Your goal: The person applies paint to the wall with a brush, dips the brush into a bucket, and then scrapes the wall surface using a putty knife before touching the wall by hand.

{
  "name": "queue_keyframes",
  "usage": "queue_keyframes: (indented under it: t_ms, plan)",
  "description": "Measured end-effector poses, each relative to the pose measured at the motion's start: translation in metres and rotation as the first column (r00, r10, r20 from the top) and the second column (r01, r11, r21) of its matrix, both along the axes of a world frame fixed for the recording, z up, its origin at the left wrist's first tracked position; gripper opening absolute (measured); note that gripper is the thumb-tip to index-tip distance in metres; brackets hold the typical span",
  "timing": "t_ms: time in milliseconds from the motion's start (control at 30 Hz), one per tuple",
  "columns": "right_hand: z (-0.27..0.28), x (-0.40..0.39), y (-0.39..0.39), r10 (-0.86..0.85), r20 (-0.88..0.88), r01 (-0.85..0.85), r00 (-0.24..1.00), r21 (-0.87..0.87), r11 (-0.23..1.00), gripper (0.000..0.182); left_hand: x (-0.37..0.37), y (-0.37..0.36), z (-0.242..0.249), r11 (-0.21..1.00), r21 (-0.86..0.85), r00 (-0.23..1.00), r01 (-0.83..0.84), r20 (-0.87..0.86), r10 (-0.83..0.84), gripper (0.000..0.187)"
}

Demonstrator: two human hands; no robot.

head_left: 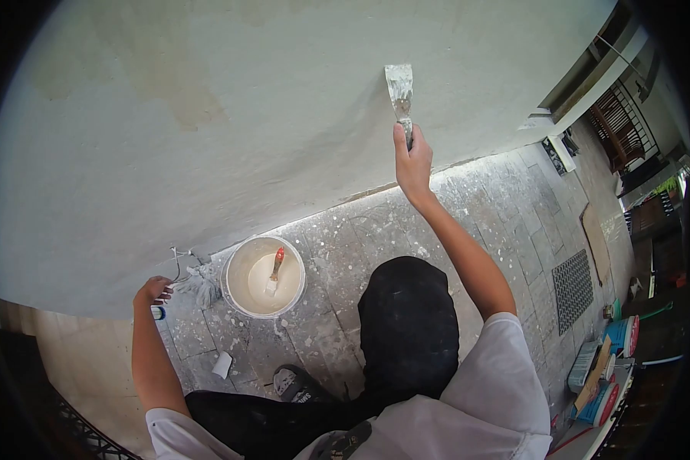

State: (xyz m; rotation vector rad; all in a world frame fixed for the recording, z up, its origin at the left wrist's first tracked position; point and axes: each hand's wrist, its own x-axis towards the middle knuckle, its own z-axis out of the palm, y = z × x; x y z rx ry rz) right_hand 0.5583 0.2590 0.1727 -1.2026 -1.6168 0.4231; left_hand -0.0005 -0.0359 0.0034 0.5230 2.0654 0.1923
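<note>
My right hand [414, 159] is wrapped round the handle of a putty knife [400, 90], whose wide blade, smeared with white, points up close to the pale wall [284, 115]. Low at the left, my left hand [156, 290] has its fingers curled near a thin wire [178, 264]; whether it grips anything is too small to tell. Between my hands, a white bucket [234, 295] of cream-coloured paint stands on the floor by the wall. A brush [276, 264] with a red-tipped handle rests inside it.
Grey paving [333, 261] is speckled with white drops. A grey rag [202, 287] lies left of the bucket, and a white scrap [222, 365] lies below. To the right are a dark mat [573, 291], a cardboard strip [595, 244] and paint tubs [622, 335].
</note>
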Motion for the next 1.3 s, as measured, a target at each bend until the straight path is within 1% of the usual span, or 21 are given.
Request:
queue_keyframes:
  t_ms: [67, 167, 233, 367, 500, 600, 667, 733, 800, 867, 900, 967, 1000, 1100, 1200, 1300]
  plan:
    - [0.014, 0.000, 0.008, 0.002, -0.003, -0.002, 1.000, 0.011, 1.000, 0.044, -0.006, -0.002, -0.003, 1.000, 0.008, 1.000, -0.012, -0.007, 0.012, 0.025]
    - [0.000, 0.004, 0.006, -0.014, 0.029, 0.013, 0.999, 0.007, 1.000, 0.044, 0.002, -0.001, 0.003, 1.000, -0.006, 1.000, -0.015, -0.003, 0.015, 0.026]
    - [0.003, 0.003, 0.009, -0.009, 0.027, 0.008, 1.000, 0.021, 1.000, 0.044, -0.001, -0.004, 0.001, 1.000, -0.019, 1.000, -0.006, 0.005, 0.006, 0.026]
    - [0.016, 0.000, 0.009, -0.006, -0.001, 0.006, 1.000, 0.030, 1.000, 0.044, 0.000, -0.003, 0.006, 1.000, 0.016, 1.000, -0.009, -0.008, 0.010, 0.031]
    - [-0.004, 0.004, 0.007, -0.007, 0.061, 0.005, 0.998, 0.023, 1.000, 0.042, 0.002, 0.001, 0.009, 1.000, -0.017, 1.000, 0.001, 0.009, -0.001, 0.031]
    - [0.024, -0.005, 0.008, 0.019, -0.043, -0.018, 0.999, 0.025, 1.000, 0.042, 0.002, 0.000, 0.010, 1.000, 0.020, 1.000, -0.018, -0.018, 0.018, 0.031]
    - [0.001, 0.000, 0.000, -0.007, -0.010, 0.007, 1.000, 0.003, 1.000, 0.042, 0.008, 0.000, 0.010, 1.000, -0.007, 1.000, -0.022, -0.005, 0.022, 0.029]
    - [-0.003, 0.000, -0.001, -0.021, 0.018, 0.022, 1.000, -0.009, 1.000, 0.043, 0.008, 0.001, 0.012, 1.000, -0.012, 1.000, -0.011, 0.015, 0.011, 0.029]
    - [-0.003, 0.004, 0.008, -0.022, 0.058, 0.023, 0.998, -0.032, 0.999, 0.044, 0.002, 0.002, 0.012, 1.000, -0.001, 1.000, -0.015, -0.023, 0.015, 0.029]
    - [0.021, -0.005, 0.012, 0.025, -0.027, -0.025, 0.999, 0.014, 1.000, 0.044, 0.002, 0.000, 0.009, 0.999, 0.024, 0.999, -0.033, -0.039, 0.034, 0.029]
    - [0.028, -0.008, 0.010, 0.044, -0.072, -0.041, 0.996, 0.034, 0.999, 0.045, 0.006, -0.004, 0.008, 1.000, -0.007, 1.000, -0.022, -0.022, 0.022, 0.029]
    - [-0.004, 0.001, -0.002, 0.015, -0.016, -0.015, 1.000, -0.015, 1.000, 0.045, 0.008, 0.000, 0.011, 0.999, -0.037, 1.000, 0.006, 0.001, -0.006, 0.029]
    - [-0.017, 0.003, -0.004, 0.004, 0.011, -0.003, 1.000, -0.035, 0.999, 0.046, 0.007, 0.001, 0.011, 0.999, -0.040, 0.999, -0.010, 0.045, 0.012, 0.030]
    - [-0.035, 0.009, -0.001, -0.014, 0.076, 0.017, 0.997, -0.039, 0.999, 0.046, -0.003, 0.002, 0.006, 1.000, 0.020, 1.000, -0.015, -0.015, 0.016, 0.030]
    - [0.011, -0.010, 0.009, 0.024, -0.034, -0.022, 0.999, 0.044, 0.999, 0.044, 0.002, 0.004, 0.010, 0.999, 0.024, 1.000, -0.026, -0.009, 0.026, 0.030]
    - [0.024, -0.023, -0.006, 0.095, -0.025, -0.093, 0.995, 0.070, 0.993, 0.041, 0.000, 0.001, 0.009, 0.999, 0.013, 0.999, -0.033, 0.000, 0.033, 0.029]
